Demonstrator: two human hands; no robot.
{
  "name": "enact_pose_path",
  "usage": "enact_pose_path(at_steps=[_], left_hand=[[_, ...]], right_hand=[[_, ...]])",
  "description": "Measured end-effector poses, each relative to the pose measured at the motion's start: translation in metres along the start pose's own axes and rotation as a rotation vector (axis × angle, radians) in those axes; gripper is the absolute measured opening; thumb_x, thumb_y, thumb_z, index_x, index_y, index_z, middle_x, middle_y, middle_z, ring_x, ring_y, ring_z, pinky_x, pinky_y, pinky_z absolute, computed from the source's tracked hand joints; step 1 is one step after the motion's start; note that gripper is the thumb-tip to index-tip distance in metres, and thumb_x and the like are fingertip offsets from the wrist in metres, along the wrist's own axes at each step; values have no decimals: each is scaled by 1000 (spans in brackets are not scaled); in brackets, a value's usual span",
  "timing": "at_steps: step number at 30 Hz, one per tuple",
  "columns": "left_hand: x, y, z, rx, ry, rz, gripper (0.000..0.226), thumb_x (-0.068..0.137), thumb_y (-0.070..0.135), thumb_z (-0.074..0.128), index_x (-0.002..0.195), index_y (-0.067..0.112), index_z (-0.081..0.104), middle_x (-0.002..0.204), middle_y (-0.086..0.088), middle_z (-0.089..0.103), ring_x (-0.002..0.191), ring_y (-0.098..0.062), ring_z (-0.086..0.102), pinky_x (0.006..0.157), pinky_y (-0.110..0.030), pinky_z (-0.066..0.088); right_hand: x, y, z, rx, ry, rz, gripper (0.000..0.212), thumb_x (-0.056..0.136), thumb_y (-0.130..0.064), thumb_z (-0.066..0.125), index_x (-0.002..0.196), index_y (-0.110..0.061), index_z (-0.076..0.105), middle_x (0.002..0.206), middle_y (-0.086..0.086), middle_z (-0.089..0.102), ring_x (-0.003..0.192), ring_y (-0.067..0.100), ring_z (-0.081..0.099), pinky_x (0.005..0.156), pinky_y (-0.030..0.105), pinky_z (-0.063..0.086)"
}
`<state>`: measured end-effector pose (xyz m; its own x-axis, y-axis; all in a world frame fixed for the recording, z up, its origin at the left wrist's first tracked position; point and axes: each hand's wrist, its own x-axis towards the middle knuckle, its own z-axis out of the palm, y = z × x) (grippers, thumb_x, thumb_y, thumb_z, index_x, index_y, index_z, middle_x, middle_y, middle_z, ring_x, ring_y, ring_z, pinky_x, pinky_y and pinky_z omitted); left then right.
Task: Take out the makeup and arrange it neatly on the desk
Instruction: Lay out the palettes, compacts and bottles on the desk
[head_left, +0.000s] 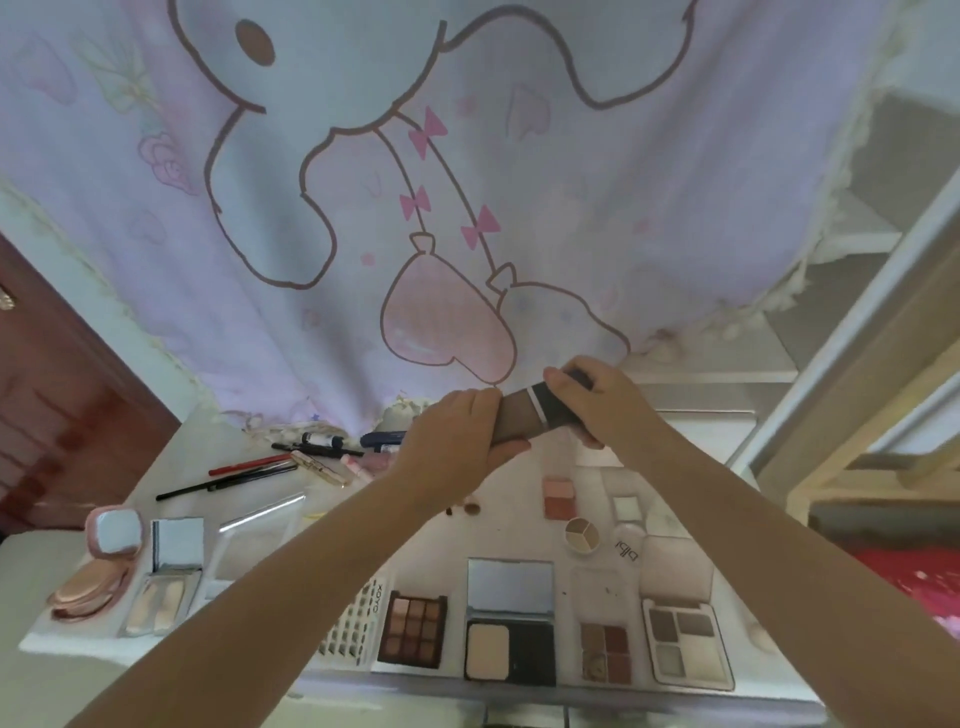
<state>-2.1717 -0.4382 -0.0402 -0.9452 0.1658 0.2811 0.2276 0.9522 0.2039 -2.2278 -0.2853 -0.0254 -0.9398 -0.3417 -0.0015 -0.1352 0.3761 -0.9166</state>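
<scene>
Above the back of the white desk (524, 525) both hands hold one brown tube-shaped makeup item (524, 418) with a dark cap end and a pale band. My left hand (457, 441) grips its brown body. My right hand (592, 402) grips the dark cap end. Open eyeshadow palettes (413, 629) (685, 642), a powder compact with mirror (511, 626) and a small four-pan palette (605, 649) lie in a row along the front. Pencils (228, 478) and tubes (322, 440) lie at the back left.
A pink cushion compact (98, 566) and a mirrored contour palette (166, 587) sit at the front left. A blush pan (558, 496), a round trio pot (582, 535) and a lash tray (353, 623) lie mid-desk. A cartoon-printed curtain (467, 182) hangs behind; a bed frame (857, 389) stands right.
</scene>
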Motion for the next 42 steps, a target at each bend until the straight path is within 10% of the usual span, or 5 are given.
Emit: enact_pose_path(at_steps=[6, 13, 28, 34, 42], left_hand=[[-13, -78, -16, -33, 67, -238, 28, 85, 37, 57, 83, 12, 45, 74, 4, 45, 69, -14, 43, 59, -21, 32], [8, -57, 18, -214, 74, -174, 32, 83, 36, 60, 101, 11, 52, 86, 3, 50, 76, -12, 46, 64, -21, 35], [4, -38, 67, -238, -179, -188, 64, 75, 56, 60, 121, 14, 45, 113, -4, 50, 99, -20, 52, 76, -24, 36], [8, -46, 84, -292, -340, -182, 45, 90, 46, 44, 107, 5, 52, 106, -10, 50, 93, -23, 50, 68, -22, 30], [11, -54, 117, -542, -618, -220, 30, 88, 24, 56, 112, 6, 52, 102, -8, 55, 90, -17, 51, 77, -22, 37]], right_hand=[[14, 15, -81, 63, 564, 184, 22, 94, -27, 46, 89, -5, 43, 59, 8, 41, 23, 4, 36, 24, 10, 22], [15, 5, -16, 84, 213, 72, 14, 88, -13, 56, 95, -10, 45, 65, 1, 53, 28, -1, 41, 33, 12, 33], [9, 38, 14, 97, 63, 216, 21, 88, -9, 55, 108, -8, 49, 74, 2, 59, 48, 3, 57, 45, 13, 46], [17, 57, 15, 174, -46, 320, 29, 89, 0, 50, 117, 2, 48, 76, 8, 58, 53, 12, 58, 53, 16, 52], [34, 75, 23, -324, -184, 158, 41, 80, -1, 60, 118, -14, 52, 108, 7, 57, 84, 15, 56, 74, 18, 47]])
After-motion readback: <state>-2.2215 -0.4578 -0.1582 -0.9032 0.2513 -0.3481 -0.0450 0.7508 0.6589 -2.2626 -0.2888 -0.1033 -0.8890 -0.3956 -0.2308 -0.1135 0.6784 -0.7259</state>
